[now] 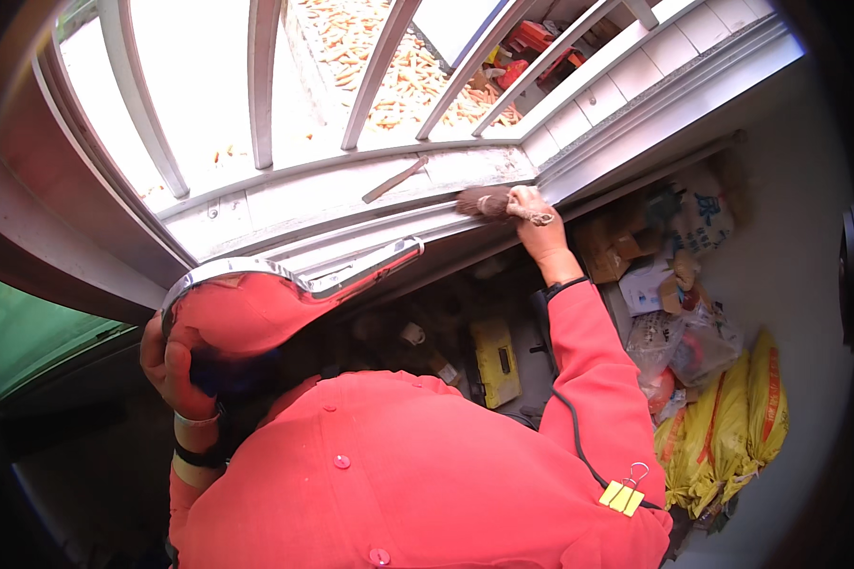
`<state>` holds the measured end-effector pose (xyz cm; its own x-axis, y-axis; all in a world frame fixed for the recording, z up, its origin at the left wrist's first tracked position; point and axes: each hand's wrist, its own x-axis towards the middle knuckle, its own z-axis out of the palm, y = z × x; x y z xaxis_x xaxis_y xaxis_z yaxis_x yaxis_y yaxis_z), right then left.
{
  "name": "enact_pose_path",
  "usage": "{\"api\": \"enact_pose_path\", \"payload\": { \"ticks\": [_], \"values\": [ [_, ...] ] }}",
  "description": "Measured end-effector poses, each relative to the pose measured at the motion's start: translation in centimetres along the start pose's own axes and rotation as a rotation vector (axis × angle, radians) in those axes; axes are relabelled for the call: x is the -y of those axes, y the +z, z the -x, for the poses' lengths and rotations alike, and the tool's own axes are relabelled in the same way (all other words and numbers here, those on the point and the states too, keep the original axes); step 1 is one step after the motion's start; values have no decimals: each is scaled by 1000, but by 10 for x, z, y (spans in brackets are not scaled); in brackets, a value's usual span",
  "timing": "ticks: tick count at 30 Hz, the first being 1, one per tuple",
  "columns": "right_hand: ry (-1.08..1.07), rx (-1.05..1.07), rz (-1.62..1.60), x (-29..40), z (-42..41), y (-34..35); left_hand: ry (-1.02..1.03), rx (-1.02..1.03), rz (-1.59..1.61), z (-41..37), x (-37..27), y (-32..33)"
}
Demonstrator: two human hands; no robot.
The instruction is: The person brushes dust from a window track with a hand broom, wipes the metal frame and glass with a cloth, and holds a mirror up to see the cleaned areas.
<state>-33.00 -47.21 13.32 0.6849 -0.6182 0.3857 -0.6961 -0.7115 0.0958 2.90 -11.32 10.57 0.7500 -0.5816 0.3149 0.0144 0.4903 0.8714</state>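
My right hand (543, 231) grips a small brown bristle brush (481, 202) by its cord-bound handle. Its bristles point left, over the metal track (441, 217) of a sliding window at the track's right end. At the lower left, my left hand (176, 366) holds a shiny metal ladle-like scoop (249, 313) by its rounded bowl. The scoop's handle extends up and right beside the track, and its surface mirrors my red shirt. A thin flat strip (396, 180), perhaps wood, lies on the tiled sill (299, 190) beyond the track. What the scoop contains cannot be seen.
Window bars (380, 71) stand beyond the sill; corn cobs (412, 82) lie spread outside. Below right are a yellow case (498, 363), cardboard boxes (604, 249), plastic bags (704, 345) and yellow sacks (718, 419). A cable with a yellow binder clip (622, 496) runs along my right sleeve.
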Motion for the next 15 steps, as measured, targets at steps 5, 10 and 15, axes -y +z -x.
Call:
{"api": "enact_pose_path", "payload": {
  "ticks": [5,10,15],
  "values": [
    [-189,-98,-49,19,-11,-40,-1,-43,-15,-7,18,18],
    [-155,-17,-458,77,0,2,15,-110,12,-22,38,44],
    [-149,58,34,-40,3,4,45,-180,-107,-28,57,61]
  ]
}}
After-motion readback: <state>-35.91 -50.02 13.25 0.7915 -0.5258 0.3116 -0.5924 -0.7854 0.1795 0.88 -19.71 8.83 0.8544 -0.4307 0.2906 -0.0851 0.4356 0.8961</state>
